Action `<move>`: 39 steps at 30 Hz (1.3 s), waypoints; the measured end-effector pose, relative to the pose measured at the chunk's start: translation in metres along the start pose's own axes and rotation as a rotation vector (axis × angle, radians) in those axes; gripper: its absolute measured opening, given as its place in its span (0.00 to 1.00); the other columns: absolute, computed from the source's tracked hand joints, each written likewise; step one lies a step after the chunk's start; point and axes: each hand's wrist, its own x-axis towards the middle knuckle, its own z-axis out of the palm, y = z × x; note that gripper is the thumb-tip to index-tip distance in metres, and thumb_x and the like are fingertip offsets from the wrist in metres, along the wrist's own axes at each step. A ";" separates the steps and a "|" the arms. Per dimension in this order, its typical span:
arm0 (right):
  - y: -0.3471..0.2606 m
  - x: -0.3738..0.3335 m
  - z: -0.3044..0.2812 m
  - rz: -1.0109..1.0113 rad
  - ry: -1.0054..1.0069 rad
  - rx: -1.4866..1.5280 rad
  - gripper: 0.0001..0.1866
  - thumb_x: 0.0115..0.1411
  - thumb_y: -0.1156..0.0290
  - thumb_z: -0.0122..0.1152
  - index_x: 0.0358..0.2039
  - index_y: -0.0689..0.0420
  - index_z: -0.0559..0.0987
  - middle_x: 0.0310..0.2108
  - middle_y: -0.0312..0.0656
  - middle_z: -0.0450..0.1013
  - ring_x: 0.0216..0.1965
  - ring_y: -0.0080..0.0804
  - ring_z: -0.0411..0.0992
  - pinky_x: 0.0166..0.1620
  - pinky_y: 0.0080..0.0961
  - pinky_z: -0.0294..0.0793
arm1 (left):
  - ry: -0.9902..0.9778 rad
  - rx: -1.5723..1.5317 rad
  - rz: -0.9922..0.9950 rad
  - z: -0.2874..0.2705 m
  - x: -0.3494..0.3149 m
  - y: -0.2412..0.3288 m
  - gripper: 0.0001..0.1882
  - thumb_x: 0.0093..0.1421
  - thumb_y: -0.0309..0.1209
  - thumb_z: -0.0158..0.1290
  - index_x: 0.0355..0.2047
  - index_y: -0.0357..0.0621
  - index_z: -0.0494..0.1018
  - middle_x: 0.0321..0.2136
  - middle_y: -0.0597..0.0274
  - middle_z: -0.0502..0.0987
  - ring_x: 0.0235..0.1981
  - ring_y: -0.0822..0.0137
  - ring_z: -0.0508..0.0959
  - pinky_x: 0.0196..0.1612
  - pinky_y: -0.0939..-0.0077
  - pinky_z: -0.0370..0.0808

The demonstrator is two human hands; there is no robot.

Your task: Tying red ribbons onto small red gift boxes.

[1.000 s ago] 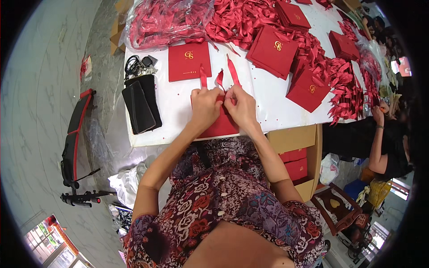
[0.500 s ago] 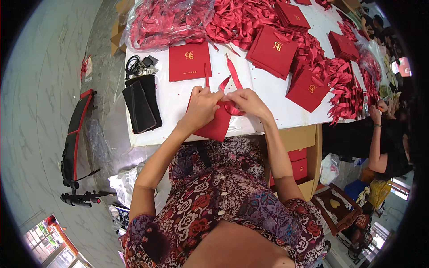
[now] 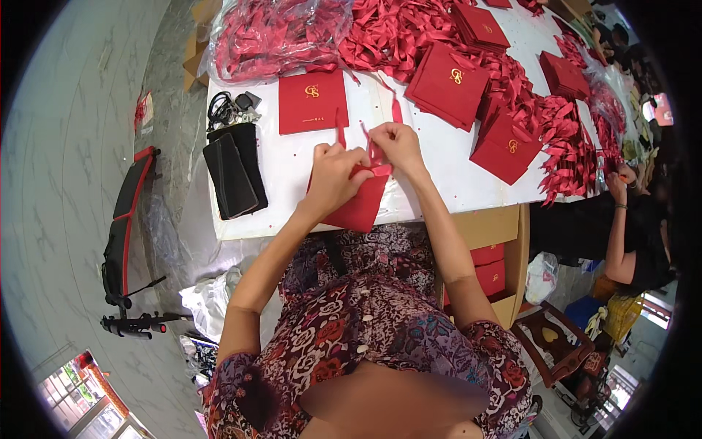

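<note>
A red pouch (image 3: 358, 208) lies at the table's near edge, partly under my left hand (image 3: 335, 175). That hand is closed over the pouch's upper part, pinching a red ribbon (image 3: 382, 170) whose loop sticks out to the right of the thumb. One ribbon end (image 3: 341, 132) rises above its knuckles. My right hand (image 3: 398, 148) is just to the right, with thumb and fingers pinched on another stretch of the same ribbon. Where the ribbon meets the pouch is hidden by my fingers. Another red pouch (image 3: 313, 102) with a gold emblem lies flat just beyond.
Stacked red pouches (image 3: 447, 84) and heaped red ribbons (image 3: 395, 36) cover the far and right side of the white table (image 3: 278, 168). A black phone case (image 3: 232, 175) and keys (image 3: 245, 110) lie left. An open cardboard box (image 3: 515, 256) stands below the edge. Another person's arm (image 3: 618, 227) is at right.
My right hand has moved up and slightly right, drawing the ribbon with it. A short loop now shows beside my left thumb, which stays over the pouch.
</note>
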 end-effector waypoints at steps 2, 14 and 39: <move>-0.007 -0.004 -0.007 -0.147 0.038 -0.124 0.15 0.60 0.62 0.62 0.30 0.63 0.83 0.22 0.40 0.77 0.23 0.24 0.72 0.29 0.24 0.71 | 0.061 -0.005 -0.085 0.001 -0.003 -0.009 0.10 0.50 0.35 0.67 0.29 0.50 0.76 0.24 0.67 0.76 0.30 0.64 0.74 0.47 0.66 0.60; -0.018 -0.035 -0.011 -0.105 -0.245 -0.004 0.09 0.64 0.70 0.61 0.35 0.65 0.80 0.24 0.34 0.76 0.26 0.14 0.71 0.29 0.15 0.70 | 0.333 -0.021 -0.250 0.029 -0.007 -0.007 0.09 0.60 0.31 0.58 0.38 0.43 0.72 0.35 0.59 0.75 0.39 0.60 0.72 0.44 0.64 0.65; -0.030 -0.057 0.026 -0.959 -0.029 -0.357 0.12 0.50 0.70 0.71 0.36 0.53 0.82 0.38 0.38 0.73 0.44 0.41 0.70 0.48 0.37 0.70 | -0.136 -1.476 -0.959 -0.006 -0.018 -0.024 0.11 0.69 0.38 0.52 0.43 0.45 0.76 0.32 0.71 0.77 0.31 0.79 0.77 0.40 0.83 0.76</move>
